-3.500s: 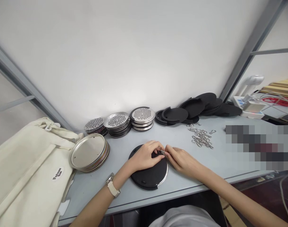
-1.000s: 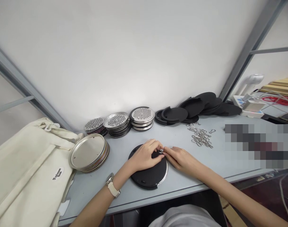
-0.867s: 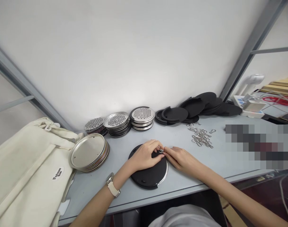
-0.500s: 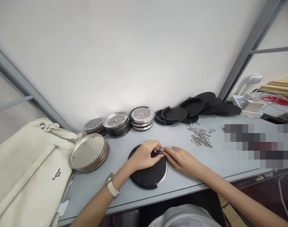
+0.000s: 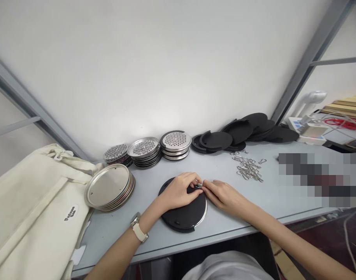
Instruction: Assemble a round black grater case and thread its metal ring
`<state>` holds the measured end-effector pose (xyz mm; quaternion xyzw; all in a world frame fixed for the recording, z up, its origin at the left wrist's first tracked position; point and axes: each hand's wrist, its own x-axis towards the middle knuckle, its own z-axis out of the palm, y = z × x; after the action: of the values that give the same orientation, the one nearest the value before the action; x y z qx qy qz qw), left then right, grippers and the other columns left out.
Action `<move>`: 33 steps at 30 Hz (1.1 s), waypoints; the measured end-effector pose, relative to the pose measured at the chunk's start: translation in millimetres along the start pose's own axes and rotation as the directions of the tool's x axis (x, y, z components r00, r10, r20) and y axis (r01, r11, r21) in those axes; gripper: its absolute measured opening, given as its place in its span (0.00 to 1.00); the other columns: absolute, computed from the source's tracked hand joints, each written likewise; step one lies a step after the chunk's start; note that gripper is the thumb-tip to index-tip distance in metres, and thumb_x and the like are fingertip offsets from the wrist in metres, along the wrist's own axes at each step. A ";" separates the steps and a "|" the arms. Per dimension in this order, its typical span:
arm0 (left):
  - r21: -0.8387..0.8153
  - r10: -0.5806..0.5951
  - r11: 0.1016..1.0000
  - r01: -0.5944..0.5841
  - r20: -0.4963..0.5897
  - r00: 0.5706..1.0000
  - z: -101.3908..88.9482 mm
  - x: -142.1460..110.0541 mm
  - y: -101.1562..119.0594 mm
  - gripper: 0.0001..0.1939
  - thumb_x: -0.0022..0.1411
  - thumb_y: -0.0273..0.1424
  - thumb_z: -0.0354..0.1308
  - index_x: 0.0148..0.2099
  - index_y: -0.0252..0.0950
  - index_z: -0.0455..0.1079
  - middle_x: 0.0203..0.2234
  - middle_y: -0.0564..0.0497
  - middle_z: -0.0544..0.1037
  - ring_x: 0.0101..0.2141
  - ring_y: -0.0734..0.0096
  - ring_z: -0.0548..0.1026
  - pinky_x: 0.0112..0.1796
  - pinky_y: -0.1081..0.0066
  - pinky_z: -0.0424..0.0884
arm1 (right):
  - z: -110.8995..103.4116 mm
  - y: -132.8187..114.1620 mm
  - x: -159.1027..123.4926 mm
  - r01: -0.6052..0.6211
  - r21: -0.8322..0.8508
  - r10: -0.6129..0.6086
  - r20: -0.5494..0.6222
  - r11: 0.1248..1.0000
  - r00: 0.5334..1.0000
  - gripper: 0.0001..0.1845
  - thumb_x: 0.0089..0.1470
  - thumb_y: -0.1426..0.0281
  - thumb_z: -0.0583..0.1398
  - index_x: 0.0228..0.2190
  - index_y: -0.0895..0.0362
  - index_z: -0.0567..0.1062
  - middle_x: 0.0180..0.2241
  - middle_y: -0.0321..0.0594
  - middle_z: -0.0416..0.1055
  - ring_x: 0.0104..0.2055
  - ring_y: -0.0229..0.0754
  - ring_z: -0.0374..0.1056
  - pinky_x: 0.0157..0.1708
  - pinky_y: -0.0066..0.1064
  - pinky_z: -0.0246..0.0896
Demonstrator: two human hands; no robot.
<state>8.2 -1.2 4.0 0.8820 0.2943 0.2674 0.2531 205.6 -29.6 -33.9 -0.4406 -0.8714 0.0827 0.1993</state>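
A black round cover (image 5: 182, 214) lies flat near the table's front edge, with a silver metal rim showing along its right side. My left hand (image 5: 179, 191) rests over its upper part, thumb and index finger pinched at a small silver carabiner (image 5: 199, 186) by the cover's upper right edge. From the right, the fingertips of my right hand (image 5: 223, 196) grip the same carabiner, meeting my left fingertips. Most of the carabiner is hidden by the fingers. Several loose carabiners (image 5: 248, 170) lie in a heap farther right.
Stacks of round grater plates (image 5: 176, 142) line the wall, beside overlapping black covers (image 5: 217, 140). Plain metal discs (image 5: 109, 186) are stacked at left, next to a cream canvas bag (image 5: 40, 206). A white power strip (image 5: 309, 138) sits at far right; a blurred-out patch covers the table's right.
Both hands stay at the cover's upper right edge. My right fingers have shifted slightly on the carabiner since the oldest frame; the cover and stacks have not moved.
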 end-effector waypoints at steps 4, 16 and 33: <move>-0.002 0.008 1.000 -0.008 -0.006 1.000 0.1 0.1 0.1 0.07 0.58 0.26 0.57 0.40 0.37 0.65 0.33 0.53 0.72 0.34 0.72 0.70 0.38 0.72 0.68 | -0.5 -0.6 0.0 -0.001 -0.020 0.001 0.018 1.000 1.000 0.11 0.64 0.69 0.45 0.34 0.57 0.65 0.26 0.39 0.67 0.26 0.39 0.63 0.28 0.28 0.53; 0.015 0.017 1.000 -0.017 0.006 1.000 -0.4 0.0 0.3 0.07 0.59 0.26 0.56 0.40 0.37 0.65 0.33 0.52 0.72 0.34 0.71 0.70 0.38 0.71 0.68 | 0.2 -0.5 0.5 0.012 -0.030 -0.011 0.007 0.999 1.000 0.12 0.63 0.69 0.45 0.32 0.57 0.64 0.25 0.38 0.67 0.25 0.39 0.62 0.27 0.28 0.53; 0.053 0.043 0.998 -0.044 0.024 0.999 -2.0 -0.8 0.3 0.05 0.60 0.27 0.56 0.40 0.36 0.65 0.34 0.52 0.72 0.35 0.71 0.69 0.39 0.71 0.66 | 0.5 -0.5 0.7 0.009 -0.048 -0.007 0.040 0.999 0.999 0.12 0.64 0.70 0.44 0.32 0.57 0.64 0.26 0.39 0.67 0.27 0.40 0.63 0.29 0.29 0.54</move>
<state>6.5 -1.3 5.4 0.8976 0.2791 0.2547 0.2271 204.7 -29.3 -34.0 -0.4401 -0.8787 0.0698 0.1714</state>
